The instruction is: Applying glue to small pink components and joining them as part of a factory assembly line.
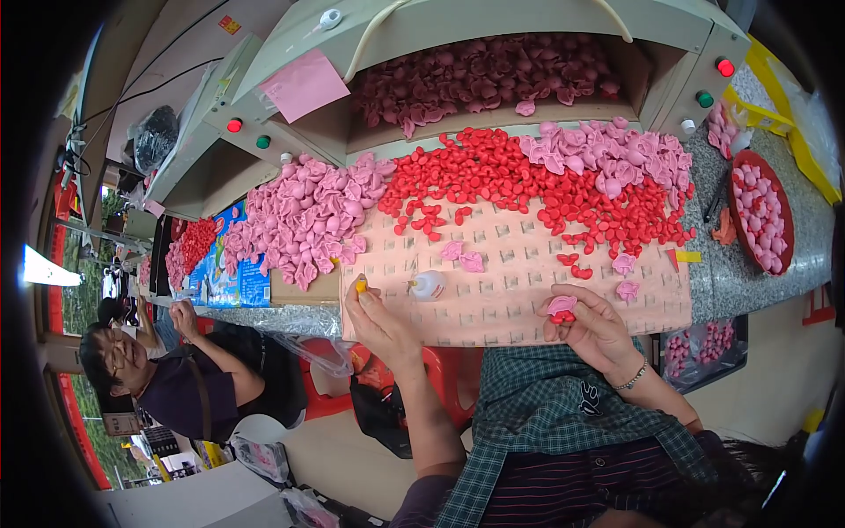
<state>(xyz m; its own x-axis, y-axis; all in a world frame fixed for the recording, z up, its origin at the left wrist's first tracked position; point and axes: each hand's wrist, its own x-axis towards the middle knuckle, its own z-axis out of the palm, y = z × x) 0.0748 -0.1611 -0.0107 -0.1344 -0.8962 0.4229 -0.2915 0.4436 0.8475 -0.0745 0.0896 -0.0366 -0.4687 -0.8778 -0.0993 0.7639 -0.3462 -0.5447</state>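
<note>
My right hand (597,333) pinches a pink petal-shaped piece (561,304) together with a red piece (563,317), above the front right of the peach mat (502,308). Over the mat's left front, my left hand (387,327) is closed at thumb and finger on a small yellow thing (361,286), too small to name. Between the hands, nearer the left, a small white squeeze bottle (429,285) rests on the mat. Loose pink pieces (472,262) lie beyond it. Two more pink pieces (627,290) are just past my right hand.
Heaps of red pieces (480,167) and pink pieces (304,211) cover the mat's far side. Behind stands a grey machine (669,70), its opening full of pink pieces. A red bowl (786,224) holds pink pieces at right. Another person (198,378) sits at left.
</note>
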